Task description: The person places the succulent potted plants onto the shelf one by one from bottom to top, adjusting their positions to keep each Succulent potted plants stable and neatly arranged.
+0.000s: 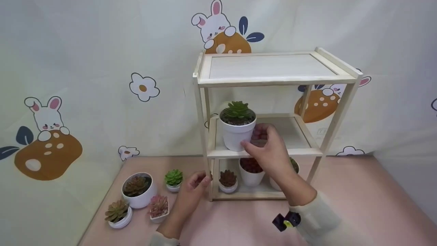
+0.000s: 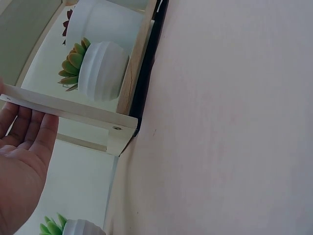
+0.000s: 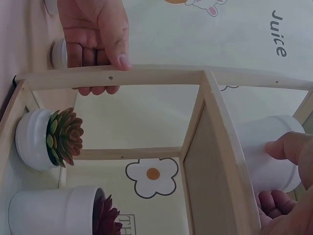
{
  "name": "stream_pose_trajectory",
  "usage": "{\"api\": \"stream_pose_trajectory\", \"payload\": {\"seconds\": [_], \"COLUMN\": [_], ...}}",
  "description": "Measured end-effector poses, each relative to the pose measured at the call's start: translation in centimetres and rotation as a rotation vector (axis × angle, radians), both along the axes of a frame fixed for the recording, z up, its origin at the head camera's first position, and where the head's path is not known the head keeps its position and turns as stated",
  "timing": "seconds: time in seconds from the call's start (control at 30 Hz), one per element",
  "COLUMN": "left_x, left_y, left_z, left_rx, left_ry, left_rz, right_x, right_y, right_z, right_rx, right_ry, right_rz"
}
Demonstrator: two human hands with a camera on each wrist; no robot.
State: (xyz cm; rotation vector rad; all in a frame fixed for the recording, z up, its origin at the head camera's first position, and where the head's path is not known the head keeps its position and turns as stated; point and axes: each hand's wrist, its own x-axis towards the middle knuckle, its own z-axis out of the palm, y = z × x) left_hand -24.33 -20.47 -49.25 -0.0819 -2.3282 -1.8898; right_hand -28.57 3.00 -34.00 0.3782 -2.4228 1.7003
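Note:
My right hand (image 1: 275, 153) holds a white potted green succulent (image 1: 229, 138) at the left of the wooden shelf rack's (image 1: 263, 82) middle level. The thumb lies on the pot's front and the fingers on its right side; the right wrist view shows the thumb pressed to the white pot (image 3: 257, 134). My left hand (image 1: 193, 189) grips the rack's front left post (image 3: 156, 77) low down, thumb on one side and fingers round the other. On the bottom level, close to that hand, sits a small reddish-brown succulent (image 1: 228, 178) in a white pot.
Beside it on the bottom level stand a dark red potted plant (image 1: 252, 177) and another pot partly behind my right arm. Left of the rack, a large brown succulent (image 1: 136, 186), a bright green one (image 1: 174, 179), a pink one (image 1: 159, 206) and an olive one (image 1: 117, 212) stand on the table.

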Motion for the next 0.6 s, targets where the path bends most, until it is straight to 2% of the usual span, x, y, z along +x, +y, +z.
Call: {"api": "stream_pose_trajectory", "payload": {"seconds": [0.17,0.4,0.6], "left_x": [-0.2,1.5,1.6], "left_y": [0.0,0.7,0.6], "left_z": [-0.1,3.1,3.1], "left_rx": [-0.004,-0.021,-0.017], "left_ry": [-0.001,-0.016,-0.017], "left_rz": [-0.006,-0.005,-0.008], "right_x": [0.0,0.0,0.0], "right_y": [0.0,-0.1,-0.3], "right_z": [0.0,-0.1,-0.1], "right_rx": [0.020,0.043,0.095], "right_ry": [0.006,0.041,0.055], "right_rz": [-0.016,-0.032,-0.045]}}
